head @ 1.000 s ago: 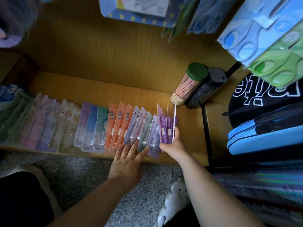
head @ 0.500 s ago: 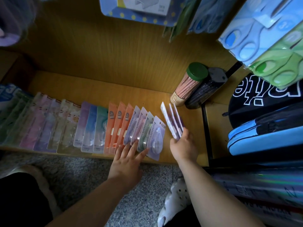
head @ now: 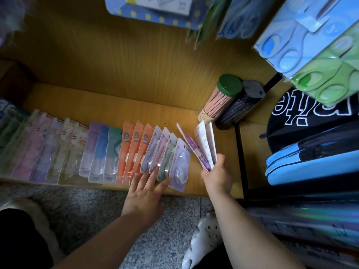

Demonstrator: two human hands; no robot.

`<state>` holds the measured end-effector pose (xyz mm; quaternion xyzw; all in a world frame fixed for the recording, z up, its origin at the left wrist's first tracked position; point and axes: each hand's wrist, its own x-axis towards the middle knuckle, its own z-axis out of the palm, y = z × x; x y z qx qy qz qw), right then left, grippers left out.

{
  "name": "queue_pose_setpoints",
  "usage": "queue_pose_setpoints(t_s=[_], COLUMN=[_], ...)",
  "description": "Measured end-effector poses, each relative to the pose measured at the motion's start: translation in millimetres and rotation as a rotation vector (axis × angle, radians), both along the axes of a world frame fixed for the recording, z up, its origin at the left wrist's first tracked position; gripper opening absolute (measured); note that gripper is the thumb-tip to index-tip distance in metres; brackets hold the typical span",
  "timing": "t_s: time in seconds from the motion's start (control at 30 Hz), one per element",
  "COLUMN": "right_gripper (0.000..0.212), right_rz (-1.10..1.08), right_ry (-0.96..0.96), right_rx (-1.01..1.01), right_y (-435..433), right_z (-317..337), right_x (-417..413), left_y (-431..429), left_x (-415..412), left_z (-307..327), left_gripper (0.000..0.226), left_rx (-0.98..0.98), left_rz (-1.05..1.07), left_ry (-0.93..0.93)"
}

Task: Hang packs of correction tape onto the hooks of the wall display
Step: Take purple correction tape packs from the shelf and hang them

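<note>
At centre right, our right hand [head: 216,177] pinches a fan of correction tape packs [head: 204,144] above the shelf [head: 108,111], for hanging. Our left hand [head: 144,193], fingers straight, presses the lying row [head: 155,152], we think to steady it.

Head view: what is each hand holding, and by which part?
The right hand grips a fan of correction tape packs by their lower ends. The left hand holds nothing; its straight fingers rest on the shelved packs.
</note>
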<state>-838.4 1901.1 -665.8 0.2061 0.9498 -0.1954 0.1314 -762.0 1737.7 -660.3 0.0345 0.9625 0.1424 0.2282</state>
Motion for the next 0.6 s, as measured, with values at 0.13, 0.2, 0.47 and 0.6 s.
queue_pose_setpoints(t_s=[0.13,0.2,0.47,0.6], right_gripper=[0.046,0.044,0.041,0.042], right_rz=[0.015,0.031,0.027,-0.005], right_ry=[0.042,0.045,0.095,0.154], right_rx=[0.008,0.006,0.001,0.007], right_y=[-0.1,0.4,4.2,10.4], right_z=[-3.4,-3.7,-2.5,8.7], right_x=[3.2,3.7,11.7,19.7], left_y=[0.0,0.4,0.0,0.6], left_x=[-0.9,-1.0,-1.6,-1.5], left_z=[1.5,1.9,3.8,6.9], left_gripper=[0.067,0.067,0.068,0.066], left_rx=[0.006,0.007,0.009,0.033], left_rz=[0.003,0.003,0.008,0.048], left_ry=[-0.007,-0.004,-0.032,-0.029])
